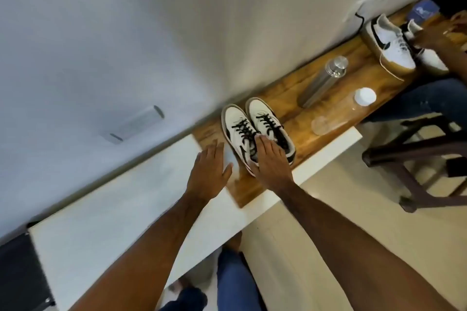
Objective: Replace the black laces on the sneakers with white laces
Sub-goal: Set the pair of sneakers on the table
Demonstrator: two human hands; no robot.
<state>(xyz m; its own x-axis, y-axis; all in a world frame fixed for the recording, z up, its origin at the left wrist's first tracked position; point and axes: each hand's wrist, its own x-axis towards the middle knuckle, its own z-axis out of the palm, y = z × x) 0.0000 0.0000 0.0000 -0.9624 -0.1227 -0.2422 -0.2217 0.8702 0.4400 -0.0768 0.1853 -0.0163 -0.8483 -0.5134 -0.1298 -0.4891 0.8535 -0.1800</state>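
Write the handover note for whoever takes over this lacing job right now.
Left hand: open, fingers straight, beside the pair, no grip on anything.
Right hand: open, lying flat across the sneakers.
The sneakers stand side by side on the wooden counter, near the wall, black laces still threaded.
Done: nothing.
Left: unlace both, thread white laces; none in sight here.

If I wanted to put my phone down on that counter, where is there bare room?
The white countertop left of the left hand lies bare. A wood strip shows between the black-laced sneakers and the steel bottle. It is crowded around the clear plastic bottle and the second pair of sneakers, where another person's hand works.
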